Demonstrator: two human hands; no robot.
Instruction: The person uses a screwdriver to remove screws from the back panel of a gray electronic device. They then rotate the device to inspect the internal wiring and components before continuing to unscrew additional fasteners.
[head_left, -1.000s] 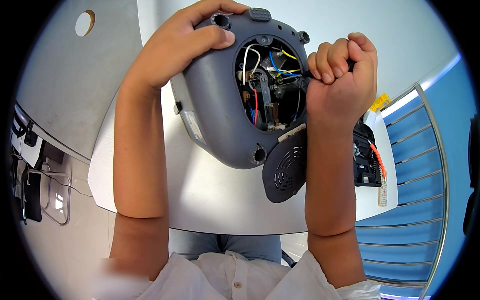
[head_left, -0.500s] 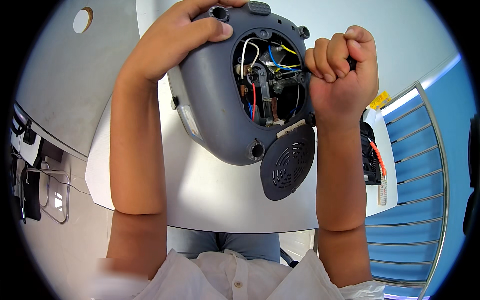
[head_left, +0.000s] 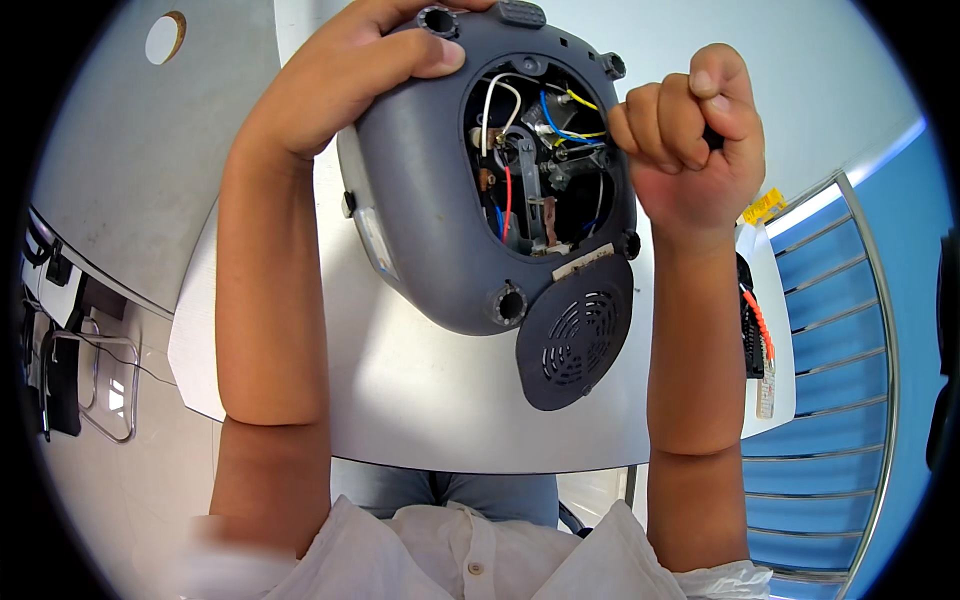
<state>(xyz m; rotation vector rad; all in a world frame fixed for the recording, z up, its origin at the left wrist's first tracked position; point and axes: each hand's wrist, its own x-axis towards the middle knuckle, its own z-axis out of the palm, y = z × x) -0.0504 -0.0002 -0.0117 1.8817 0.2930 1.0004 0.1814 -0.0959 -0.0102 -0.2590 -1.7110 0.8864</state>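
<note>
A dark grey rice cooker (head_left: 410, 200) lies tipped on the table, its underside turned toward me and its round bottom opening (head_left: 560, 215) uncovered. Inside show white, blue, yellow and red wires and metal parts. My left hand (head_left: 375, 65) grips the cooker's upper left, thumb pressed beside a round foot; its other fingers are partly hidden behind the body. The slotted bottom cover (head_left: 576, 335) hangs at the opening's lower edge. Right of the opening, my right hand (head_left: 690, 140) is closed around a black-handled tool (head_left: 713, 137), of which only a bit of black shows.
The cooker rests on a white table (head_left: 430, 400). Beyond my right forearm lie a black case (head_left: 752, 330), an orange-red coiled piece (head_left: 758, 322) and a yellow item (head_left: 764, 206). A metal railing (head_left: 870, 300) runs along the right. A grey panel (head_left: 150, 150) stands at left.
My right hand has shifted slightly right and up, its fist still closed. The cooker and hanging cover have moved very little, with my left hand holding the same spot.
</note>
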